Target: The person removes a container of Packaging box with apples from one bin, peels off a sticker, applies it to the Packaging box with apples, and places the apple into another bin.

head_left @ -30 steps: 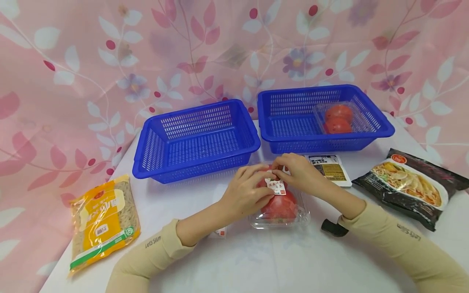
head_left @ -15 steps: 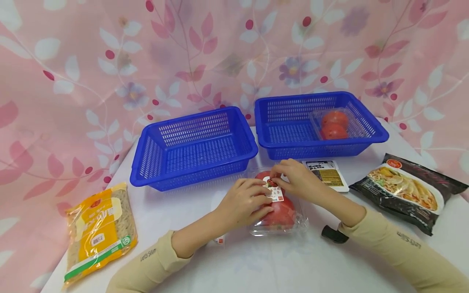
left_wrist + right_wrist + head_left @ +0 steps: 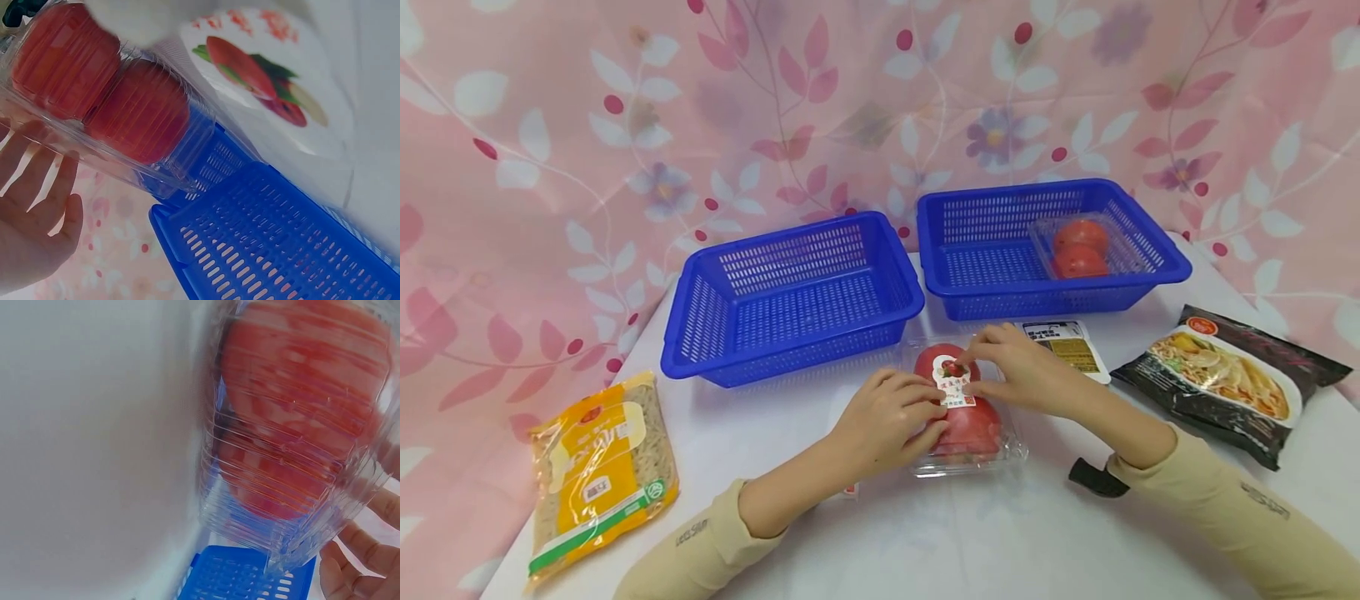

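Observation:
A clear plastic clamshell box [image 3: 1011,450] with two tomatoes [image 3: 967,429] lies on the table in front of me. A white label [image 3: 955,385] with a red picture sits on its lid. My left hand [image 3: 887,421] rests on the box's left side, fingers loosely bent; the left wrist view shows those fingers [image 3: 53,178] along the lid. My right hand [image 3: 1018,367] touches the label and lid from the right, thumb and forefinger apart. In the right wrist view, the ribbed box wall [image 3: 250,525] covers part of that hand.
Behind stand two blue baskets, the left basket [image 3: 790,354] and the right basket [image 3: 1052,297], which holds another tomato box [image 3: 1123,246]. A yellow food bag [image 3: 602,475] lies left. A flat labelled pack [image 3: 1067,346] and black noodle bag [image 3: 1232,383] lie right. Another printed label [image 3: 269,81] lies under my left wrist.
My right hand has loosened its pinch at the label's top and shifted slightly right, thumb and forefinger spreading apart. The left hand has drawn back a little left, so more of the label shows.

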Demonstrator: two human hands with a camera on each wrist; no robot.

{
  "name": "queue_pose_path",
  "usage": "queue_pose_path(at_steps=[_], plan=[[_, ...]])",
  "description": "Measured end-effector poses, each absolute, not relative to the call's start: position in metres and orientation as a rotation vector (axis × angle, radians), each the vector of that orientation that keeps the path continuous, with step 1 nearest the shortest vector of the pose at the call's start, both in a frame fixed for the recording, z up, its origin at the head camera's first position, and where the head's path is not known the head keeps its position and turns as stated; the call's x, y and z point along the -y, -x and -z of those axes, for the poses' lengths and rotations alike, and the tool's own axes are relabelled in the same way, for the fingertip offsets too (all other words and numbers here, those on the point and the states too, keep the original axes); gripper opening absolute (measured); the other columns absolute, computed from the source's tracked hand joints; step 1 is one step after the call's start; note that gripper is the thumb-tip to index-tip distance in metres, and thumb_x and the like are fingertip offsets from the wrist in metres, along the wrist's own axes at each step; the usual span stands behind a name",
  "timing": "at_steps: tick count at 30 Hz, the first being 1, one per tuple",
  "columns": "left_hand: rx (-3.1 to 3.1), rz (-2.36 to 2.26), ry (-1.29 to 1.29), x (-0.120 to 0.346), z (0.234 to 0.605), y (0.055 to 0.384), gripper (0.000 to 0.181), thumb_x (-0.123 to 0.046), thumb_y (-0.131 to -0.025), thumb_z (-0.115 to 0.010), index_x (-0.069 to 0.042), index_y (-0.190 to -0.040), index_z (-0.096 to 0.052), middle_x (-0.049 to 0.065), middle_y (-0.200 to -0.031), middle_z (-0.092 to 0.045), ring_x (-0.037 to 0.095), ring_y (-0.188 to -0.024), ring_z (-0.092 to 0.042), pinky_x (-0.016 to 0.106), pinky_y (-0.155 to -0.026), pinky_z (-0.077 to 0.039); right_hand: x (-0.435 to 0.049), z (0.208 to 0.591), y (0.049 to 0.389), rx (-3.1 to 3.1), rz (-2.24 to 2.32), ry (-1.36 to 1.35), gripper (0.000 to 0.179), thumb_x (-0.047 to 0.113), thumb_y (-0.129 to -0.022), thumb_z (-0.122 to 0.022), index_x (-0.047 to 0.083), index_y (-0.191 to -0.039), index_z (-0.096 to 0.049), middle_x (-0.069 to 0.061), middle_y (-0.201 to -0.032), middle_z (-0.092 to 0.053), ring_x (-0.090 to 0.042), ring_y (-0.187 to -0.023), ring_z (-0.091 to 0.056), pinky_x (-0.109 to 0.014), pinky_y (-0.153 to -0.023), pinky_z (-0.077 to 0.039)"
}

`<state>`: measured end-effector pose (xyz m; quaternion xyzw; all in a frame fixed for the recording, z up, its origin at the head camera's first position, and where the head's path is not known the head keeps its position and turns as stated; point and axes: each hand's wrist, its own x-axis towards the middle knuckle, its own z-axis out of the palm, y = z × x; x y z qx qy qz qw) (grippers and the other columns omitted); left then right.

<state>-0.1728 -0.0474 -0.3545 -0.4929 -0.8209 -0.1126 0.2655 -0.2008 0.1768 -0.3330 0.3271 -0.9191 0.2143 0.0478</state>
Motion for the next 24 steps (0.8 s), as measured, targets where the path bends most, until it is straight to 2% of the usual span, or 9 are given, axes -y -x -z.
queue_pose_path(at_steps=[11,17,24], plan=[[2.330,0.379,1.284,0.062,0.352,0.169,0.013,-0.024,-0.084,-0.061,-0.018,-0.090,-0.071,-0.006,-0.096,-0.066,0.014,-0.098,-0.057,0.031,-0.086,-0.040,-0.180,0.335,0.189,2.784,-0.683,-1.016,0.041,0.040,-0.075,-0.074,0.013,-0.105,-0.067,-0.002,-0.108,-0.056,-0.023,-0.104,-0.045,-0.045,-0.084,-0.044],[2.427,0.433,1.201,0.071,0.353,0.169,0.024,-0.026,-0.084,-0.062,-0.015,-0.105,-0.065,-0.001,-0.104,-0.063,0.017,-0.102,-0.056,0.035,-0.087,-0.043,-0.182,0.335,0.181,2.793,-0.655,-0.967,0.050,0.045,-0.074,-0.072,0.012,-0.111,-0.064,-0.008,-0.115,-0.054,-0.029,-0.110,-0.044,-0.050,-0.085,-0.044],[2.675,0.525,1.059,0.075,0.357,0.168,0.045,-0.038,-0.090,-0.053,-0.015,-0.128,-0.049,0.007,-0.127,-0.050,0.023,-0.108,-0.054,0.041,-0.083,-0.048,-0.188,0.337,0.175,2.860,-0.669,-0.857,0.060,0.052,-0.076,-0.067,0.013,-0.122,-0.057,-0.014,-0.125,-0.047,-0.033,-0.116,-0.040,-0.055,-0.086,-0.042]])
